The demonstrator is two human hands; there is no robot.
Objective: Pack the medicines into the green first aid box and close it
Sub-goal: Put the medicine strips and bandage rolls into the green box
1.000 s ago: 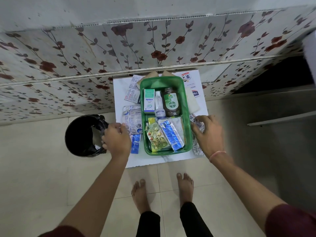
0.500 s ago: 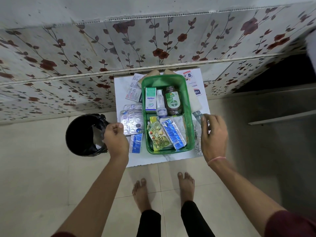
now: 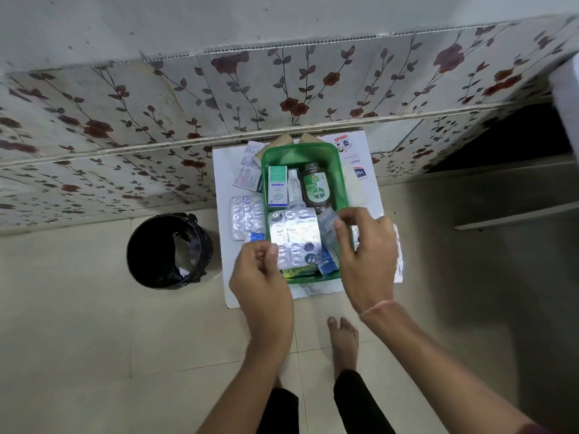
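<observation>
Mid-packing: left hand (image 3: 261,270) pinching a silver pill strip (image 3: 294,238) over the green box (image 3: 340,170), right hand (image 3: 365,245) pinching a clear packet (image 3: 329,219) there too. Next: prob. lowering both in; more strips (image 3: 246,216) lying left of box w/ no lid visible.

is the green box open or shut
Open. The green box has no lid on it; the brown bottle and a foil pill strip show inside from above.

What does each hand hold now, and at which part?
The left hand pinches a silver blister sheet at its near-left corner; the right hand pinches a clear strip by its upper end.
</observation>
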